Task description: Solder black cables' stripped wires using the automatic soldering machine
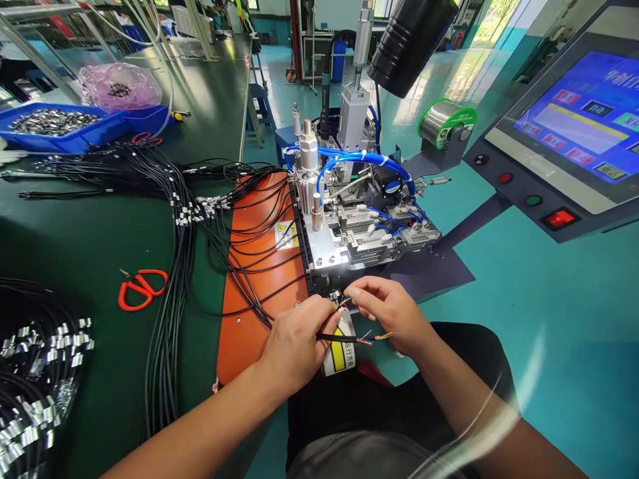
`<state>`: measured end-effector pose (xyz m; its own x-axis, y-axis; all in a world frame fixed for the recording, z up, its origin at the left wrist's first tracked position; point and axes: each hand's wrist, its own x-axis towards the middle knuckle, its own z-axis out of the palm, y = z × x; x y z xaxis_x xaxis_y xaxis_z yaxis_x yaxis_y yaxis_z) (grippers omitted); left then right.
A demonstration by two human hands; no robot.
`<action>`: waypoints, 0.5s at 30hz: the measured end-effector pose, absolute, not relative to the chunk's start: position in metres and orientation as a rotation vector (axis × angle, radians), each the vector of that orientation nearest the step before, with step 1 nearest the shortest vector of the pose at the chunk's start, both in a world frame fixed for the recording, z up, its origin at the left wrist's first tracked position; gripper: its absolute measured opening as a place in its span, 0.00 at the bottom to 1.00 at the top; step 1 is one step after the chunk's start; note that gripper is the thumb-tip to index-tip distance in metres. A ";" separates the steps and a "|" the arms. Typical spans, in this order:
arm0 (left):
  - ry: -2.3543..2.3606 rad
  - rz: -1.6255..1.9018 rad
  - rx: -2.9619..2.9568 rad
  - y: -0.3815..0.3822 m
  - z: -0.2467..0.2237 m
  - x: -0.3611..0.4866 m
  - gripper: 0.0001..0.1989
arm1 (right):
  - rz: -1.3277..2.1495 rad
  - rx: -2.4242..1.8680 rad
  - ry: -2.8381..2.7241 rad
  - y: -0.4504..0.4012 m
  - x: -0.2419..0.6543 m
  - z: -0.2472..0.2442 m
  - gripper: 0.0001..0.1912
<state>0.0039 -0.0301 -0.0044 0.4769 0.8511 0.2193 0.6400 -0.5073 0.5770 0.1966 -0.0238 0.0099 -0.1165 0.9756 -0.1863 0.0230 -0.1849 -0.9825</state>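
Note:
My left hand (pixel 302 329) is closed around black cables in front of the machine. One black cable (pixel 337 338) sticks out to the right from under its fingers, with thin coloured wires (pixel 367 341) fanned out at the stripped end. My right hand (pixel 387 305) pinches fine wire ends just right of the left fingertips, near the machine's front edge. The soldering machine (pixel 349 233), with metal cylinders and blue air tubes, stands directly beyond both hands. Below the fingers, a white and yellow label (pixel 339 356) is partly covered.
A bundle of black cables (pixel 167 332) lies on the green table, some running over the orange plate (pixel 249 279). Red-handled scissors (pixel 143 289) lie left. A blue tray (pixel 60 126) holds metal parts. A solder spool (pixel 444 123) and a control screen (pixel 589 120) are at right.

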 end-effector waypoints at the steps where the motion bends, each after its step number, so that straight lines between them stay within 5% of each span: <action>1: 1.245 0.684 2.309 -0.030 -0.005 0.004 0.09 | 1.430 -1.298 -1.229 -0.023 0.196 0.010 0.11; 12: 1.264 0.588 2.461 -0.029 0.013 0.002 0.10 | 1.325 -1.379 -1.242 -0.025 0.194 -0.003 0.15; 15: 1.273 0.423 2.475 -0.032 0.023 0.000 0.20 | 1.284 -1.388 -1.230 -0.025 0.190 -0.011 0.16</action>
<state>0.0005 -0.0320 0.0225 0.5580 0.8222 0.1125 0.7257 -0.5493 0.4144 0.1904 -0.0254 -0.0112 -0.0145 0.9887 -0.1495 0.1063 -0.1471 -0.9834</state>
